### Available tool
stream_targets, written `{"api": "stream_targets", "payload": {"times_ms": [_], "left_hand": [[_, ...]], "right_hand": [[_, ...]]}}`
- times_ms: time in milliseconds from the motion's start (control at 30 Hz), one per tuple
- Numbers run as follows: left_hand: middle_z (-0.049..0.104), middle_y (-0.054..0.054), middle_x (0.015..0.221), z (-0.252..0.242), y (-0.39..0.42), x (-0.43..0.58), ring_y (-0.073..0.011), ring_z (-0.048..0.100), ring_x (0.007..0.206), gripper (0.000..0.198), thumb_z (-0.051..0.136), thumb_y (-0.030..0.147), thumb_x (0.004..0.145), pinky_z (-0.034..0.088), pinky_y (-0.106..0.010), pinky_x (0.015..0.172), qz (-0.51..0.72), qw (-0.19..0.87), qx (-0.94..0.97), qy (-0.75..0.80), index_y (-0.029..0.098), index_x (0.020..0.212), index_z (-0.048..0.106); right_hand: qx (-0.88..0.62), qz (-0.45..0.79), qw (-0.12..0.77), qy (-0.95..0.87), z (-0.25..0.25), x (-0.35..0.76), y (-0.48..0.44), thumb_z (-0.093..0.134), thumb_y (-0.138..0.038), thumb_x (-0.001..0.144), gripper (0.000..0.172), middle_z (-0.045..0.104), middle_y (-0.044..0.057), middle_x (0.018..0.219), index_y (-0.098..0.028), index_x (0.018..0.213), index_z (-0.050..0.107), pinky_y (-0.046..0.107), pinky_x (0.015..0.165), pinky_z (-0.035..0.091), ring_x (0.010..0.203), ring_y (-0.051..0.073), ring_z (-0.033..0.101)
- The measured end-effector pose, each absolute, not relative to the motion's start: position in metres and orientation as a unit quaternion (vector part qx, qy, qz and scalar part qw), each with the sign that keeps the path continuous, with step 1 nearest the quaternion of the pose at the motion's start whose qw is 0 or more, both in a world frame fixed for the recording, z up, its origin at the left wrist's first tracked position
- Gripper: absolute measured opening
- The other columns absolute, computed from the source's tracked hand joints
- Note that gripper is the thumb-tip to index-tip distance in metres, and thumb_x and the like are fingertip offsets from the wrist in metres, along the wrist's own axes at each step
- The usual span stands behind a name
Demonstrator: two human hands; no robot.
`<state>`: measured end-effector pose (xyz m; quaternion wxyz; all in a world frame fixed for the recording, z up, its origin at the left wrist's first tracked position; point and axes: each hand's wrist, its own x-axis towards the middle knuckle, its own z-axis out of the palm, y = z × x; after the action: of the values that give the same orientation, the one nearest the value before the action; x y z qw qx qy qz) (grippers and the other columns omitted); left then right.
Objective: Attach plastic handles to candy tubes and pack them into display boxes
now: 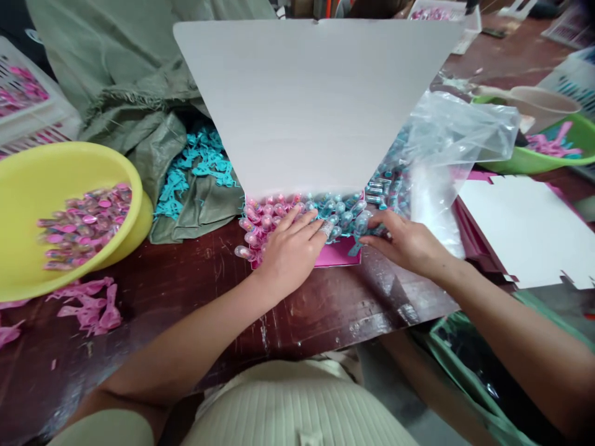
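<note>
A pink display box (337,253) stands on the table, its tall white lid raised at the back. Pink toys with clear rounded tops (251,225) fill its left side; similar blue toys (346,218) lie in rows on the right. Across the middle of the rows my left hand (292,248) rests flat, fingers stretched out and touching the toys. At the box's right edge, my right hand (409,243) has thumb and fingers closed on a blue clear-topped toy (356,246), whose flat blue handle points down. Its fingers partly hide the toy.
A yellow basin (132,232) of pink-capped tubes stands left, near loose pink pieces (100,310). Blue pieces (209,155) lie on a green sack (134,111). On the right are a clear plastic bag (460,133), flat white-and-pink boxes (525,226) and a green basin (525,162).
</note>
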<state>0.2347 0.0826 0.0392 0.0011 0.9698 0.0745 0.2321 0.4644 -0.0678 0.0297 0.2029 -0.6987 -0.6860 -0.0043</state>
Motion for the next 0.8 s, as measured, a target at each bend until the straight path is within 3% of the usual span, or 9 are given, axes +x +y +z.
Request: {"api": "stream_targets", "payload": {"times_ms": [167, 400, 500, 567, 700, 800], "left_hand": [[0.075, -0.009, 0.122, 0.038, 0.083, 0.234, -0.0275, 0.064, 0.127, 0.024, 0.052, 0.010, 0.098, 0.043, -0.051, 0.117, 0.229, 0.003, 0.970, 0.084, 0.013, 0.105, 0.075], [0.074, -0.012, 0.123, 0.040, 0.082, 0.236, -0.0297, 0.062, 0.128, 0.026, 0.051, 0.009, 0.098, 0.043, -0.055, 0.116, 0.224, 0.037, 0.970, 0.087, 0.013, 0.103, 0.076], [0.075, -0.012, 0.121, 0.040, 0.083, 0.237, -0.0297, 0.063, 0.128, 0.027, 0.050, 0.009, 0.098, 0.043, -0.055, 0.116, 0.227, 0.037, 0.969, 0.092, 0.013, 0.104, 0.076], [0.075, -0.012, 0.120, 0.039, 0.081, 0.236, -0.0292, 0.063, 0.127, 0.027, 0.049, 0.010, 0.099, 0.042, -0.053, 0.118, 0.227, 0.032, 0.969, 0.094, 0.011, 0.109, 0.075], [0.074, -0.009, 0.123, 0.044, 0.072, 0.231, -0.0263, 0.061, 0.130, 0.031, 0.046, 0.014, 0.102, 0.036, -0.051, 0.122, 0.214, 0.018, 0.972, 0.100, 0.012, 0.119, 0.071], [0.069, -0.004, 0.134, 0.058, 0.073, 0.220, -0.0223, 0.054, 0.137, 0.033, 0.043, 0.018, 0.103, 0.028, -0.049, 0.126, 0.229, 0.009, 0.968, 0.099, 0.019, 0.124, 0.068]], "right_hand": [[-0.669, -0.080, 0.269, -0.688, 0.015, 0.458, -0.075, 0.063, -0.037, 0.097, 0.021, 0.070, 0.007, 0.097, -0.023, 0.106, 0.050, 0.031, 0.066, 0.053, 0.088, 0.024, 0.072], [-0.691, -0.035, 0.200, -0.694, 0.011, 0.454, -0.082, 0.060, -0.046, 0.098, 0.026, 0.070, 0.007, 0.097, -0.023, 0.109, 0.052, 0.030, 0.055, 0.047, 0.074, 0.022, 0.071], [-0.715, -0.055, 0.193, -0.670, 0.011, 0.448, -0.075, 0.058, -0.045, 0.099, 0.026, 0.070, 0.008, 0.097, -0.021, 0.109, 0.054, 0.030, 0.055, 0.047, 0.080, 0.024, 0.071], [-0.720, -0.084, 0.198, -0.660, 0.013, 0.444, -0.074, 0.062, -0.044, 0.097, 0.027, 0.070, 0.011, 0.109, -0.022, 0.111, 0.058, 0.031, 0.057, 0.048, 0.090, 0.026, 0.071], [-0.716, -0.161, 0.191, -0.652, 0.009, 0.437, -0.081, 0.072, -0.039, 0.090, 0.024, 0.065, 0.011, 0.129, -0.031, 0.112, 0.070, 0.037, 0.053, 0.048, 0.082, 0.027, 0.070], [-0.727, -0.098, 0.271, -0.623, -0.006, 0.434, -0.081, 0.072, -0.037, 0.089, 0.023, 0.070, 0.009, 0.118, -0.039, 0.112, 0.074, 0.042, 0.051, 0.045, 0.083, 0.031, 0.069]]}}
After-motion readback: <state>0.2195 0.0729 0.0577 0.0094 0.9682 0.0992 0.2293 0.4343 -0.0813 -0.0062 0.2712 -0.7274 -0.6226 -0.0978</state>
